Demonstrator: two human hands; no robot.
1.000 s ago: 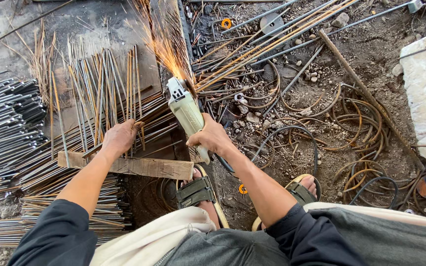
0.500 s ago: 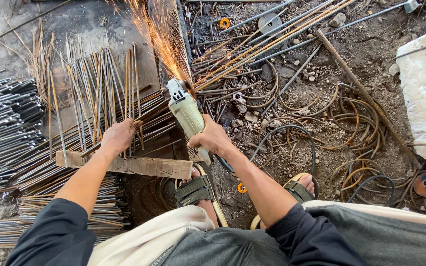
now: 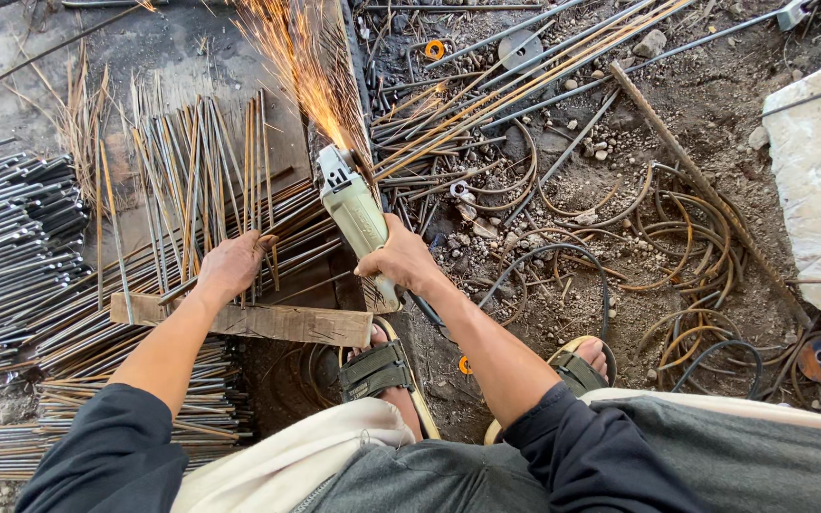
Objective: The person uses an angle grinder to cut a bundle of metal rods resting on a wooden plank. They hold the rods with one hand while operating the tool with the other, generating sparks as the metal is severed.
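Down at the middle of the scene, the right hand (image 3: pixel 403 258) is wrapped tight round the body of a pale green angle grinder (image 3: pixel 357 217), sparks (image 3: pixel 301 71) flying far off its disc. The left hand (image 3: pixel 230 266) presses flat, fingers spread, on thin steel rods (image 3: pixel 192 180) lying over a wooden block (image 3: pixel 268 321). Those rods look stiff but springy and light (sharp cut ends too), so I'd pin them close to the cut, and the grinder seems hefty enough to want a full fist.

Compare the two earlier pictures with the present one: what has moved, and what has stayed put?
Almost nothing moved. The right hand still grips the angle grinder, sparks still flying upward. The left hand stays pressed on the metal rods above the wooden plank.
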